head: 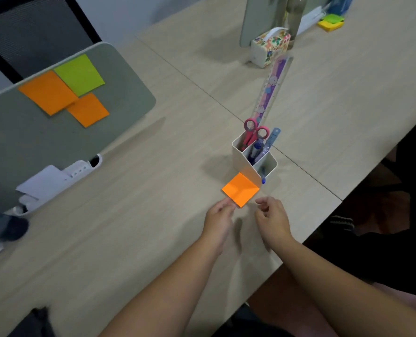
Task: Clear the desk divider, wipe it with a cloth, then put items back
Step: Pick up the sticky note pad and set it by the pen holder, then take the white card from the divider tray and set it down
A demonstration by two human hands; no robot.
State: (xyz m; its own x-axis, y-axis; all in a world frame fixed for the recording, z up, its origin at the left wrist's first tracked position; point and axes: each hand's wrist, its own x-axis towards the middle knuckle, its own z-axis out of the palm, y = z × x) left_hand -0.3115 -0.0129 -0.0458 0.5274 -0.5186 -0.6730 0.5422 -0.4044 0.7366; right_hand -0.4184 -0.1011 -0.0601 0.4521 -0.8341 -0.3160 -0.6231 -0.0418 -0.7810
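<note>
Now the left hand [220,211] pinches an orange note [240,189] on the counter [153,190]; the right hand [271,216] hovers loosely curled, holding nothing. Lay it flat, then peel the divider's [119,93] remaining notes slowly.

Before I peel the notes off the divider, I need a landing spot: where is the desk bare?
Bare desk lies between the divider and the pen holder, and in front of the left hand. It is crowded at the holder, where an orange note lies, and at the divider's foot with the white tray.
</note>
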